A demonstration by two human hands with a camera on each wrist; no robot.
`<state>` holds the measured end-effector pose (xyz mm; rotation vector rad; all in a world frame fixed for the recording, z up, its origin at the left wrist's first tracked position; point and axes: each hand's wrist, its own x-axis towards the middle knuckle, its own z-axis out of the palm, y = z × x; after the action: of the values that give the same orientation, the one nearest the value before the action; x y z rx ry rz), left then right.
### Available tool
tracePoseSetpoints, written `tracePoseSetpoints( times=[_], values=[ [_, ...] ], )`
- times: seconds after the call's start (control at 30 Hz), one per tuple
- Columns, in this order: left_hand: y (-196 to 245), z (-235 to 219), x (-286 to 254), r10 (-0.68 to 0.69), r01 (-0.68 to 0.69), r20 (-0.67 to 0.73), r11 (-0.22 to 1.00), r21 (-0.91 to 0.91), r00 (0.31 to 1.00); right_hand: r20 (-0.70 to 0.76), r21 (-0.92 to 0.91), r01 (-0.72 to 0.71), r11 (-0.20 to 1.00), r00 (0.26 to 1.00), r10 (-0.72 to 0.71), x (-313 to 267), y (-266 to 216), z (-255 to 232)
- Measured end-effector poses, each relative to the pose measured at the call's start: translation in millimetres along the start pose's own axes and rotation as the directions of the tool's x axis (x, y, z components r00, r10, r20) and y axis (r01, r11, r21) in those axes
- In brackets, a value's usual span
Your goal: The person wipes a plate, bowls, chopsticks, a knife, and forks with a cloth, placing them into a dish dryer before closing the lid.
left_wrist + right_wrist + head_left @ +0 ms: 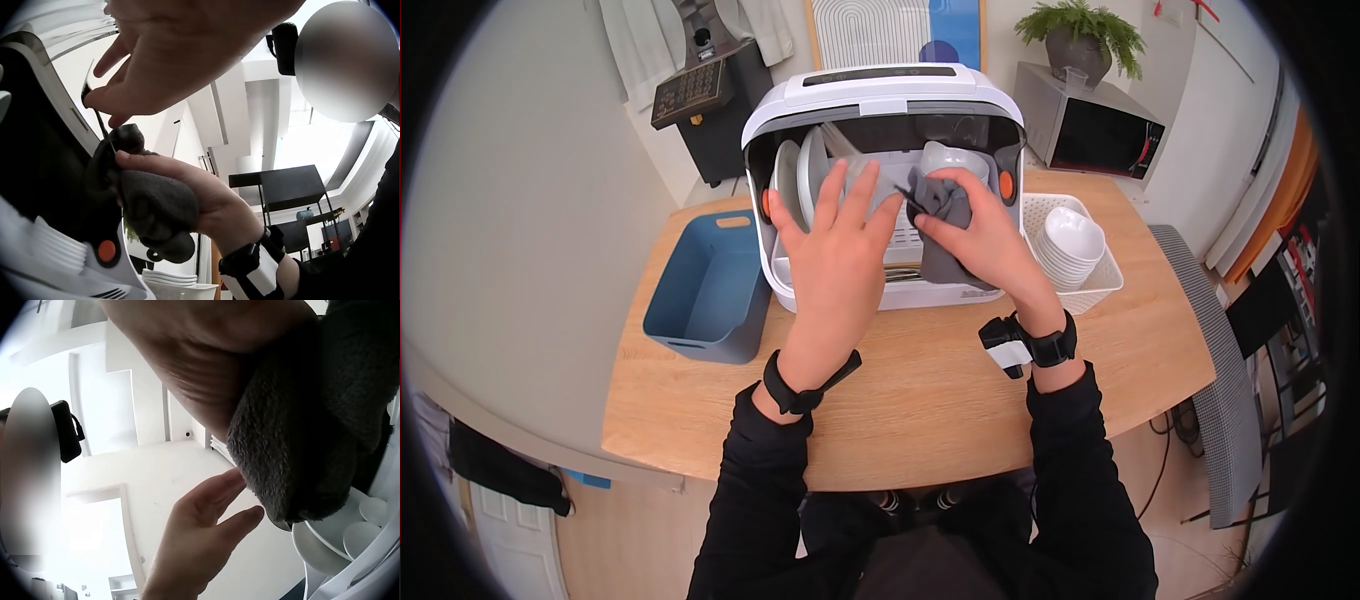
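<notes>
The right hand (985, 235) grips a bunched grey cloth (943, 205), wrapped around the handle end of a thin metal utensil (100, 122), which looks like a spoon. In the left wrist view, its rounded end points up beside the thumb tip of the left hand (169, 59). In the head view the left hand (837, 265) has its fingers spread in front of the white dish cabinet (880, 86); whether the thumb touches the utensil or only lies beside it is unclear. Cloth (275, 437) hides the right fingertips in the right wrist view.
Plates (811, 165) and bowls (952, 158) stand inside the open cabinet, with cutlery in its front. A blue bin (705, 285) is to its left; a white basket (1105, 285) with stacked bowls (1072, 238) is to its right. A microwave (1100, 130) stands behind.
</notes>
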<state>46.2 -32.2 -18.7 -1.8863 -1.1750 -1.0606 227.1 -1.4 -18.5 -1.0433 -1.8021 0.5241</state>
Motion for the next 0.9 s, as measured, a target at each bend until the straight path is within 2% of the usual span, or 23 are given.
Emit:
tracePoseSetpoints(
  times=[0.03,0.1,0.23,0.3,0.33,0.43,0.53,0.63,0.73,0.83,0.9],
  values=[
    [1,-2,1,-0.024,0.024,-0.024,0.999,-0.024,0.999,-0.032,0.042,0.0,0.999,0.999,0.001,1,1,1],
    [-1,-3,-1,-0.128,0.132,0.034,0.976,-0.172,0.991,-0.096,0.124,0.004,0.992,0.995,0.008,3,1,2],
    [-7,2,2,-0.216,0.279,0.2,0.881,-0.381,0.956,0.043,0.258,0.023,0.966,0.998,-0.036,-1,-7,4],
    [-10,10,1,-0.216,0.278,0.177,0.799,-0.534,0.96,0.123,0.291,0.016,0.957,0.991,-0.053,-4,-11,6],
    [-11,12,1,-0.217,0.273,0.165,0.748,-0.605,0.962,0.139,0.302,-0.026,0.953,0.99,-0.017,-4,-12,7],
    [-9,14,3,-0.292,0.326,0.202,0.478,-0.816,0.935,0.217,0.459,-0.137,0.878,0.975,0.039,-6,-20,2],
    [-10,17,4,-0.375,0.382,0.288,0.208,-0.9,0.881,0.318,0.498,-0.267,0.825,0.941,0.113,-7,-22,-1],
    [-12,11,5,-0.352,0.431,0.378,0.084,-0.898,0.856,0.366,0.561,-0.349,0.75,0.918,0.153,-8,-24,-4],
    [-10,3,7,-0.339,0.419,0.416,-0.068,-0.905,0.844,0.372,0.585,-0.336,0.738,0.92,0.123,-6,-20,-3],
    [-5,3,9,-0.43,0.326,0.304,-0.024,-0.945,0.85,0.118,0.392,-0.174,0.903,0.983,0.139,-5,-20,-6],
    [-5,2,6,-0.403,0.328,0.297,0.01,-0.945,0.866,-0.056,0.406,-0.111,0.907,0.988,0.145,2,-12,-10]
  ],
)
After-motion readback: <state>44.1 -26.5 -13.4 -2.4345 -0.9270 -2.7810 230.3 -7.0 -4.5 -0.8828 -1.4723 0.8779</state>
